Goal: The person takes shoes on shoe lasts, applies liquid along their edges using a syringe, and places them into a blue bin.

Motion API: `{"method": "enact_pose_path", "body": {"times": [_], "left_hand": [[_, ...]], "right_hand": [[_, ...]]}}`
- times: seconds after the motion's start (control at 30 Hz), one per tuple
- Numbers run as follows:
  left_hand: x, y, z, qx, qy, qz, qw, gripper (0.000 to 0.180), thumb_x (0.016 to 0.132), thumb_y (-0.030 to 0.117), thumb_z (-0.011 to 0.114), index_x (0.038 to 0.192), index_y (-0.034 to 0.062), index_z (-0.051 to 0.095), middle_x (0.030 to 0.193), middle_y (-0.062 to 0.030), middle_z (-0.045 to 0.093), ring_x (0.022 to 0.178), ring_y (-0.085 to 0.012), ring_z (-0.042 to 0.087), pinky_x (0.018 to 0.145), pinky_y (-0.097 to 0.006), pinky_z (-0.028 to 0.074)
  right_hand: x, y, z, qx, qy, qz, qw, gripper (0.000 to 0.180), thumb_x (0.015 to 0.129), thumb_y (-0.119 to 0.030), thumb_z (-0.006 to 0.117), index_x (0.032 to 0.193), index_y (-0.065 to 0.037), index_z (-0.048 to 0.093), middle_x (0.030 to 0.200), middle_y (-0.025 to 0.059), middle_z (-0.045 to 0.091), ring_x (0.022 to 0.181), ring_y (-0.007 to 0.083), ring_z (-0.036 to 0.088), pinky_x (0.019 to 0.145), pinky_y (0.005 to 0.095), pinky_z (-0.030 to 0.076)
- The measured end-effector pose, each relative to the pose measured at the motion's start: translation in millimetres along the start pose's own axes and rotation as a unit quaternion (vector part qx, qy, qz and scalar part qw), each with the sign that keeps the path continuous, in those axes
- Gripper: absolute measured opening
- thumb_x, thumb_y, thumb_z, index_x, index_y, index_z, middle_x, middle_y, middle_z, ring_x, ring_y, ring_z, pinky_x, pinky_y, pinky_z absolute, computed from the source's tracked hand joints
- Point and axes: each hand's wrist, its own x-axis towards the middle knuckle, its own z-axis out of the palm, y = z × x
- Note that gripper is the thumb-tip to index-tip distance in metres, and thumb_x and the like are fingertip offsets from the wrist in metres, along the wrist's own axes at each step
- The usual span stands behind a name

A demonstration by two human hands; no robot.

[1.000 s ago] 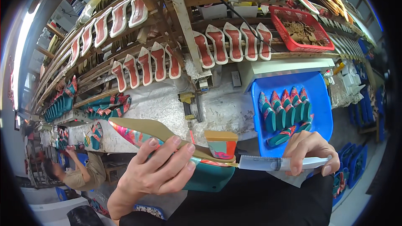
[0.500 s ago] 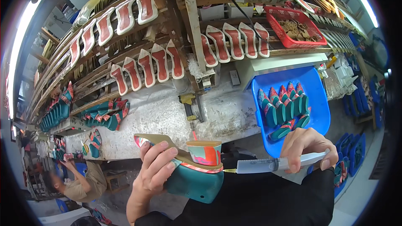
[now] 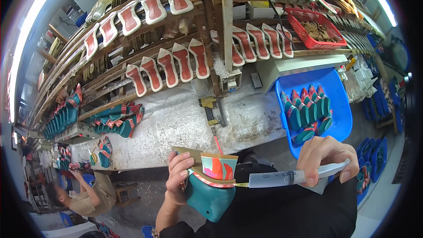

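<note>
My left hand point(image 3: 178, 176) is closed around a shoe sole-up on a teal last point(image 3: 209, 200). On top of the upturned sole stands a block heel point(image 3: 218, 167) covered in red, pink and mint patterned material. My right hand point(image 3: 324, 158) grips a clear plastic syringe point(image 3: 271, 179) by its plunger end, lying almost level. Its thin tip meets the patterned edge of the shoe just below the heel; whether liquid comes out cannot be made out. The toe part of the shoe is largely hidden behind my left fingers.
Ahead is a worn workbench point(image 3: 172, 119) with a yellow-black hand tool point(image 3: 209, 110). A blue bin point(image 3: 346, 119) at the right holds several teal lasts with patterned uppers. White-edged red soles point(image 3: 166, 66) line wooden racks, beside a red basket point(image 3: 304, 33). A person point(image 3: 90, 196) works at far left.
The shoe has turned, its toe swinging away from me and its heel end facing me more. My left hand has shifted right and lower with it. The syringe tip stays at the heel edge.
</note>
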Motion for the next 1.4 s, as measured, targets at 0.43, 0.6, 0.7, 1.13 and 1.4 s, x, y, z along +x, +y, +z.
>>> {"method": "enact_pose_path", "body": {"times": [0.43,0.6,0.7,1.13,1.4], "left_hand": [[-29.9,4.9,17.9,0.008,0.110,-0.082,0.991,0.064,0.084,0.013,0.077,0.129,0.0092,0.032,0.122,-0.0164,0.058,0.114,-0.0320,0.061,0.109,-0.055,0.041],[-53.6,0.8,17.2,-0.083,0.056,-0.141,0.985,0.061,0.083,0.012,0.076,0.132,0.0045,0.042,0.129,-0.0159,0.056,0.120,-0.0302,0.057,0.108,-0.050,0.041],[-89.1,-6.7,19.4,-0.232,-0.005,-0.242,0.942,0.059,0.082,0.011,0.076,0.134,0.0017,0.048,0.134,-0.0156,0.055,0.123,-0.0292,0.055,0.108,-0.047,0.042],[-15.7,40.0,27.0,-0.567,0.142,-0.404,0.704,0.092,0.061,0.018,0.067,0.146,0.0005,0.037,0.133,-0.0152,0.054,0.124,-0.0320,0.056,0.110,-0.048,0.042],[-15.0,32.0,31.8,-0.704,0.212,-0.330,0.593,0.097,0.064,0.006,0.071,0.152,0.0075,0.031,0.144,-0.0141,0.043,0.140,-0.0330,0.038,0.117,-0.048,0.033]], "right_hand": [[33.9,32.9,19.8,-0.015,-0.030,-0.019,0.999,0.057,0.070,-0.032,0.067,0.110,0.009,0.062,0.095,0.0175,0.068,0.066,0.0255,0.062,0.059,0.0341,0.049],[43.6,44.1,25.3,-0.017,-0.023,-0.011,1.000,0.056,0.071,-0.031,0.069,0.110,0.009,0.061,0.095,0.0175,0.067,0.067,0.0240,0.062,0.060,0.0325,0.048],[48.7,48.9,26.2,-0.014,-0.016,-0.008,1.000,0.056,0.072,-0.030,0.070,0.111,0.009,0.061,0.093,0.0160,0.066,0.066,0.0222,0.061,0.059,0.0314,0.047],[58.6,73.0,30.5,-0.037,0.023,-0.038,0.998,0.056,0.072,-0.031,0.072,0.112,0.007,0.057,0.086,0.0140,0.063,0.062,0.0179,0.057,0.055,0.0288,0.042],[45.4,77.3,32.8,-0.057,0.062,0.028,0.996,0.057,0.070,-0.030,0.072,0.113,0.005,0.057,0.088,0.0130,0.063,0.064,0.0164,0.056,0.053,0.0279,0.041]]}}
